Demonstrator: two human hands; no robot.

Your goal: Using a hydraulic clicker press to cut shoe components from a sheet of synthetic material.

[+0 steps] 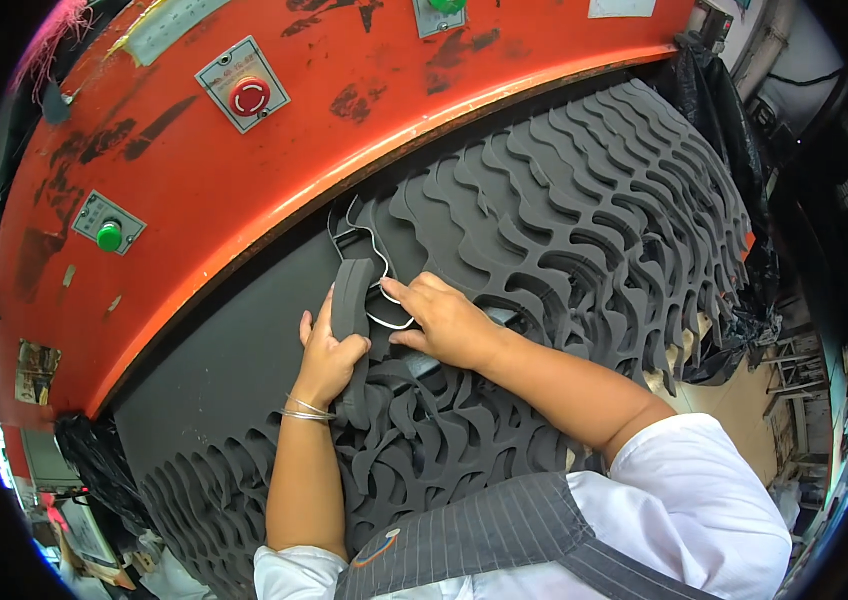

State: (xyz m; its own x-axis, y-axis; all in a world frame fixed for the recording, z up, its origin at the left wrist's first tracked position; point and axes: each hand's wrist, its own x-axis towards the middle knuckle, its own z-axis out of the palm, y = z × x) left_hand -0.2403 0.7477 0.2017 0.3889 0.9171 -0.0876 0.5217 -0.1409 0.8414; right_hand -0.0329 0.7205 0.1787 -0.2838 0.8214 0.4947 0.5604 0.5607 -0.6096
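Observation:
My left hand (326, 362) is wrapped round a thick, curved grey foam piece (351, 298), which stands tilted up in front of my fingers. Just to its right, my right hand (446, 322) has its fingertips and thumb at the edge of a wavy metal cutting die (381, 250). The die's thin silver band lies on the dark foam sheet (234, 340), and its lower part is partly hidden by my hand and the foam piece. Around both hands lie layers of cut grey foam (584, 230) with rows of wavy openings.
An orange-red machine beam (164, 230) crosses behind the foam. It carries a red push button (250, 97) and a green button (110, 236). Loose foam strips (434, 430) heap up near my body. Black plastic sheeting (714, 110) hangs at the right end.

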